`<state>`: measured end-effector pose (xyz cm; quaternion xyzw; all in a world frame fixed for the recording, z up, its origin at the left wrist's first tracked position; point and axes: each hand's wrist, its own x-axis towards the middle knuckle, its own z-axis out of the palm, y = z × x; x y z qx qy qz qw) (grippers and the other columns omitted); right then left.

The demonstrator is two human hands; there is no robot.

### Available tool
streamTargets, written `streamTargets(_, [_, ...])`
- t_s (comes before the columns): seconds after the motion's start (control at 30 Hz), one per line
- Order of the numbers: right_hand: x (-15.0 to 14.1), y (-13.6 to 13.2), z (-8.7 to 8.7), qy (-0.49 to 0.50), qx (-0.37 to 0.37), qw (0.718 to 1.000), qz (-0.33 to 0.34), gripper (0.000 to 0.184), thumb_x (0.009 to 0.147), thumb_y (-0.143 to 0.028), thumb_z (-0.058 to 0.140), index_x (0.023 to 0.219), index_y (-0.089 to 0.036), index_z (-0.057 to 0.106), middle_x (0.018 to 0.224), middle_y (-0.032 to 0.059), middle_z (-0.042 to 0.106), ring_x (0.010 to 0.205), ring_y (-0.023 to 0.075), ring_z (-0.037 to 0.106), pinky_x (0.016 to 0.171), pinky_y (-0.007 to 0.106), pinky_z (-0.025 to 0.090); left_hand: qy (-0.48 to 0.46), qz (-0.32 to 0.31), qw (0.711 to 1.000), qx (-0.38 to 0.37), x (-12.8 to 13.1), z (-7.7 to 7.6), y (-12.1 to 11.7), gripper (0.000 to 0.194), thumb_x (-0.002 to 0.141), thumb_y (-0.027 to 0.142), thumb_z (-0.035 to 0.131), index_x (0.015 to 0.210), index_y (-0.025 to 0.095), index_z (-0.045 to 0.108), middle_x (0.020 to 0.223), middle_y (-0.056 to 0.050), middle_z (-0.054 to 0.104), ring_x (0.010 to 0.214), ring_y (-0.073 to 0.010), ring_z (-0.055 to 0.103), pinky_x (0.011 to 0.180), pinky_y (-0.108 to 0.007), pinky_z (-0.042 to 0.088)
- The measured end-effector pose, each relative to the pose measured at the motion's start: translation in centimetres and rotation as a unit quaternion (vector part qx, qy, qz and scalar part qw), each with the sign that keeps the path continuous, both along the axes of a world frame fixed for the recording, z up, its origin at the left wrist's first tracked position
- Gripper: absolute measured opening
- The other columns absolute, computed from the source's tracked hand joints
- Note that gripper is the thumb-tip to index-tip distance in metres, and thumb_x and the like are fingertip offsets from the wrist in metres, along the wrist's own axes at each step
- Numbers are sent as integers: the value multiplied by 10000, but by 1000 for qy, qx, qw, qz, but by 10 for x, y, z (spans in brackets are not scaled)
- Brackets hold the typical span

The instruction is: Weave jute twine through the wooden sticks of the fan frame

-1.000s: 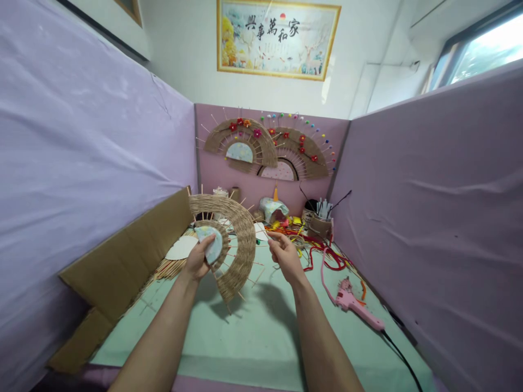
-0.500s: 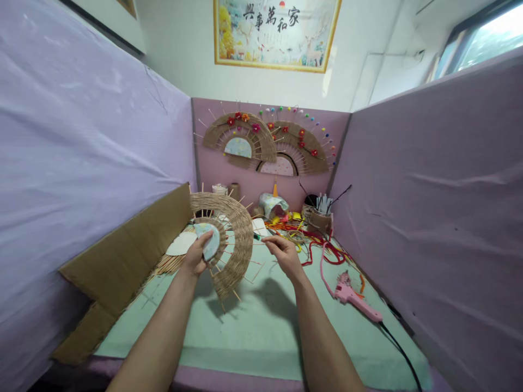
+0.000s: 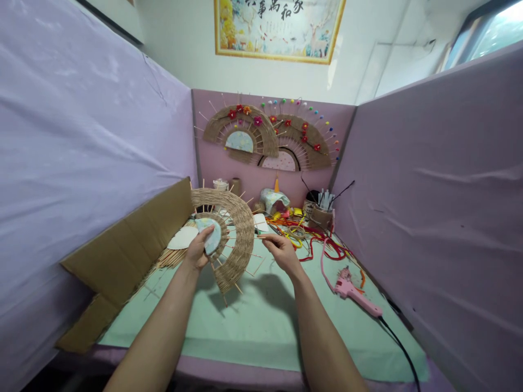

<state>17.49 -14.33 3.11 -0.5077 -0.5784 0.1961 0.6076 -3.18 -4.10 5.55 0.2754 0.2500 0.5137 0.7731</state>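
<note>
My left hand [image 3: 198,250] grips a woven twine fan [image 3: 242,239] by its pale blue half-round centre [image 3: 211,239], thumb on top. The fan is held up above the table, its curved brown band facing right, with thin wooden sticks running out through the band. At the right rim, my right hand [image 3: 281,251] has thumb and forefinger pinched on the end of a thin stick [image 3: 257,238]. A bent stick piece [image 3: 257,265] hangs off the rim below that hand.
A pink glue gun [image 3: 355,296] with a black cord lies on the green table cover [image 3: 245,340] at right. Red and yellow cords [image 3: 327,245] are heaped behind it. Cardboard [image 3: 134,261] leans at left, beside loose sticks [image 3: 169,258]. Two finished fans [image 3: 302,136] hang on the back panel.
The camera view has tipped slightly downward. My right fingers have shifted a little at the stick's end; my left hand keeps its hold on the fan.
</note>
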Motion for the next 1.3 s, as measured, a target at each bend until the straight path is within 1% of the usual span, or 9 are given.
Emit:
streamTargets(0.17, [-4,-1,0,-21,-6,999,24,255,779,-288,553,928,-177,728,823,45,699,695,151,579,625,260,437,2,16,1000,0,1,-3,2,141,806,77,523,915,99,610,646,-53,704,558,-175,682,601,-273,586])
streamTargets(0.27, [-4,-1,0,-31,-8,999,18,259,785,-297,553,938,-180,725,835,43,704,696,150,584,625,260,445,3,21,1000,11,2,-5,4,123,810,82,516,883,108,612,658,-53,706,566,-175,682,605,-279,586])
streamTargets(0.43, [-2,3,-5,-57,-13,998,-20,261,798,-307,544,943,-182,720,839,54,715,727,173,621,660,290,481,-3,27,999,26,3,-8,6,90,785,82,556,843,116,614,668,-41,703,572,-161,677,602,-266,580])
streamTargets(0.6, [-5,-2,-7,-129,29,988,-84,232,842,-295,519,931,-195,708,919,80,713,828,202,640,750,320,481,-19,96,994,47,5,-11,12,103,765,53,571,819,123,623,686,-19,700,584,-123,666,626,-219,564])
streamTargets(0.73, [-15,-11,-9,-193,72,969,-137,229,879,-292,486,929,-187,684,818,72,670,739,174,599,707,292,455,-17,136,989,48,6,-11,13,112,760,55,583,823,133,633,696,-11,695,595,-113,658,638,-212,554])
streamTargets(0.83, [-24,-15,-12,-210,82,967,-119,227,890,-294,476,920,-187,674,760,57,628,685,157,565,664,273,439,-22,145,988,44,7,-11,13,105,774,66,574,831,132,630,685,-9,689,587,-115,654,633,-220,554])
streamTargets(0.97, [-27,-15,-16,-192,84,975,-79,228,883,-291,483,890,-179,681,728,47,603,677,149,550,650,264,430,-47,135,990,13,6,-10,15,89,808,94,543,845,126,618,701,-20,696,601,-112,659,661,-218,552])
streamTargets(1.17, [-28,-13,-15,-118,76,988,-60,304,891,-339,447,945,-177,698,687,35,562,681,154,529,655,276,422,-67,71,995,-7,5,-9,12,122,838,138,512,882,116,624,689,-39,704,595,-142,669,672,-258,563])
streamTargets(1.3, [-32,-10,-16,-34,45,998,-41,306,853,-387,498,943,-175,700,717,39,588,672,152,521,635,274,425,-74,75,994,-13,14,-8,7,133,852,143,500,875,116,629,707,-42,711,617,-142,677,698,-259,559])
